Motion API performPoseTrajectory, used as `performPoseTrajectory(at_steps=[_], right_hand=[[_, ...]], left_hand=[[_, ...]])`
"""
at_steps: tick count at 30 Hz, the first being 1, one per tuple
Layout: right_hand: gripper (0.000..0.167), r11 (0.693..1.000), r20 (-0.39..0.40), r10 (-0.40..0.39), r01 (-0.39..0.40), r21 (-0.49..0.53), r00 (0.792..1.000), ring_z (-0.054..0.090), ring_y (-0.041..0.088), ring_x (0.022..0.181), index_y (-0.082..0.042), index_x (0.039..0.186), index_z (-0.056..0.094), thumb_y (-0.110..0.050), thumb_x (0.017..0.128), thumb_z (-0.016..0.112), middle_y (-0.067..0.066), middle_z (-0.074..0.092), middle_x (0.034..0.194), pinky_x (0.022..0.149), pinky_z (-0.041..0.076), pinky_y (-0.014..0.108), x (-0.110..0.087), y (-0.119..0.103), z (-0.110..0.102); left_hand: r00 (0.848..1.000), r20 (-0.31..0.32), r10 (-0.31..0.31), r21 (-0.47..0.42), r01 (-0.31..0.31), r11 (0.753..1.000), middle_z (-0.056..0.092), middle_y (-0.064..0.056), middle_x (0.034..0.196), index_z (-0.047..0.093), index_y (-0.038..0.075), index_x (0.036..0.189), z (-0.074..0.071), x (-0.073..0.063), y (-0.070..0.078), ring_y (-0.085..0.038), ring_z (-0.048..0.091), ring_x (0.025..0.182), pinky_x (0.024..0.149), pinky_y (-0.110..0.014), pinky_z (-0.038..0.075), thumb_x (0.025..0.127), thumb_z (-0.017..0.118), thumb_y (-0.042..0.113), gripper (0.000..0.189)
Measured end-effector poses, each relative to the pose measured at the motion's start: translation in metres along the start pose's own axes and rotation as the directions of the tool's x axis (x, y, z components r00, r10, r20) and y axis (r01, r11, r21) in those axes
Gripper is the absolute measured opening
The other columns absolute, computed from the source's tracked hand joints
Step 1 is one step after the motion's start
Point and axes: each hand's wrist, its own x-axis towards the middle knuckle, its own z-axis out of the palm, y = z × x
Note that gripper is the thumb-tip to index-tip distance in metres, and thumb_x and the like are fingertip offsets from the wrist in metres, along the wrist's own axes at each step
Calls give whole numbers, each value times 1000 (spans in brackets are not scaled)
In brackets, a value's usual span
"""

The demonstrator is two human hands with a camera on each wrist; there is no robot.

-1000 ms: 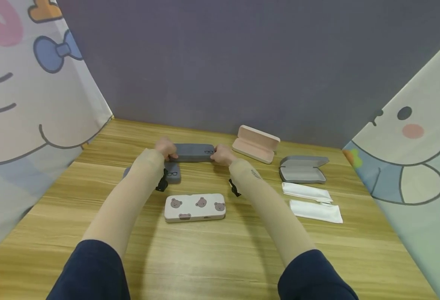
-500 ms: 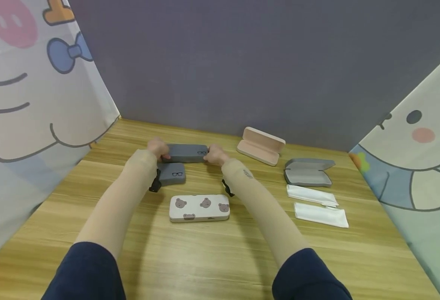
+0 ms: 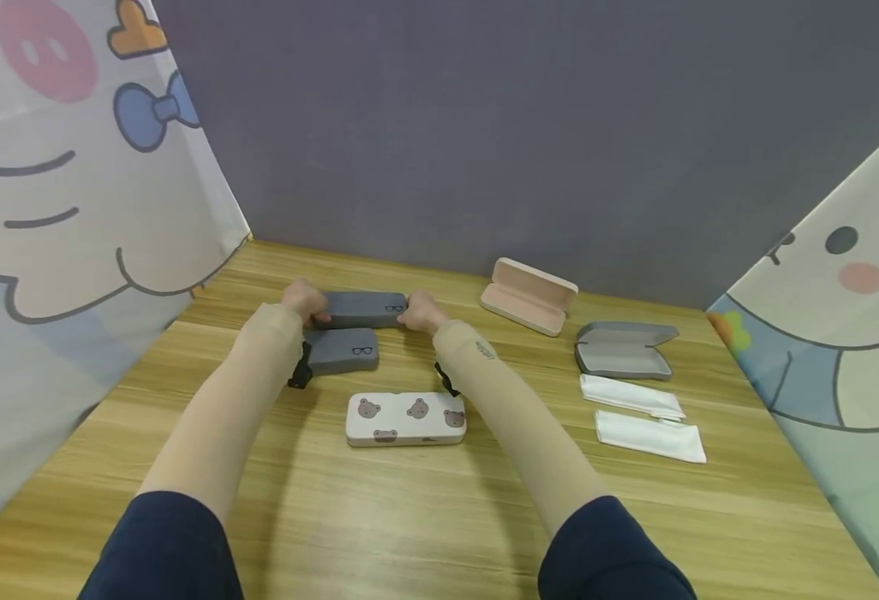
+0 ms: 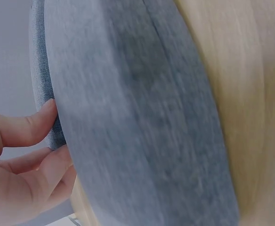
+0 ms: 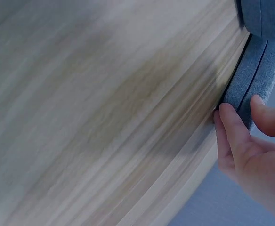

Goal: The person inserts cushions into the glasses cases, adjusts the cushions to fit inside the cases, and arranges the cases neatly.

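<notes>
A closed grey glasses case [image 3: 364,309] with a small glasses print lies at the back left of the table, held at both ends. My left hand [image 3: 305,301] grips its left end; the left wrist view shows thumb and fingers of that hand [image 4: 31,165] at the case's end. My right hand [image 3: 422,312] holds the opposite end, thumb on top and fingers along the side in the right wrist view. Directly in front lies a second closed grey glasses case [image 3: 340,350], which fills much of the left wrist view. Part of it is hidden by my left wrist.
A white case with bear prints [image 3: 407,419] sits closest to me. Toward the right stand an open pink case [image 3: 526,302] and an open grey case [image 3: 623,350]. Two folded white cloths [image 3: 650,435] lie below them. A grey panel [image 3: 484,142] rises behind the table.
Both hands have slid the far grey glasses case to the left, so it sits more squarely behind the nearer grey one. The head view has also shifted slightly.
</notes>
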Motion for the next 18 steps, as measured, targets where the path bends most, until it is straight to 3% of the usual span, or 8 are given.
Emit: performPoseTrajectory(at_steps=[10, 15, 18], right_hand=[[29, 999, -2, -35, 35, 14, 999, 32, 16, 66, -10, 73, 38, -9, 98, 52, 3, 30, 74, 64, 34, 29, 1, -6, 4], [24, 999, -1, -47, 47, 12, 999, 35, 17, 69, -9, 77, 42, -9, 98, 52, 3, 34, 77, 65, 34, 29, 0, -6, 5], [10, 998, -4, -61, 61, 19, 998, 39, 18, 77, -4, 89, 51, -9, 98, 52, 5, 40, 85, 69, 35, 29, -2, -6, 5]], left_hand=[[1000, 20, -12, -8, 12, 1000, 52, -31, 130, 44, -17, 132, -7, -5, -5, -29, 59, 97, 80, -35, 54, 86, 64, -1, 52], [999, 39, -6, -23, 7, 1000, 51, -31, 133, 42, -17, 134, -8, -6, -6, -31, 59, 102, 82, -36, 53, 88, 60, -1, 52], [999, 44, 3, -34, -1, 999, 49, -30, 134, 40, -17, 135, -9, -7, -7, -30, 57, 98, 75, -33, 53, 88, 58, 0, 53]])
